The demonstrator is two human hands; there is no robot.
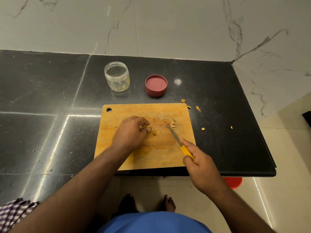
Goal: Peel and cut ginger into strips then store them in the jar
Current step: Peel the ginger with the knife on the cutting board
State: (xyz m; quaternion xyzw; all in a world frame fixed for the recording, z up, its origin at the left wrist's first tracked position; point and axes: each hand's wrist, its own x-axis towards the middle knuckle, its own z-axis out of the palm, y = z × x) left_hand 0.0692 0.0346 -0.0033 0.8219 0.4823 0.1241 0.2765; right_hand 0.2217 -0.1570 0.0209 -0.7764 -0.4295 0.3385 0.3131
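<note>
Right hand (200, 163) gripping the yellow-handled knife (180, 144), left hand (133, 132) gathering cut ginger (148, 127) on the cutting board (127, 111).

Ginger strips are lying at the board's centre, and the left fingertips are pinching a small cluster of them; judged light, stiff, moist and prone to sticking, best taken in a pinched bunch. The knife blade is resting tip-down on the board beside loose scraps (173, 123), index finger extending along its spine. Beyond the board, the clear jar (117, 76) is standing upright and open, holding only a few strips at its base. Its red lid (156, 85) is lying just beside it, inner face up. Peel bits (198, 108) are scattered on the black counter (50, 91).
</note>
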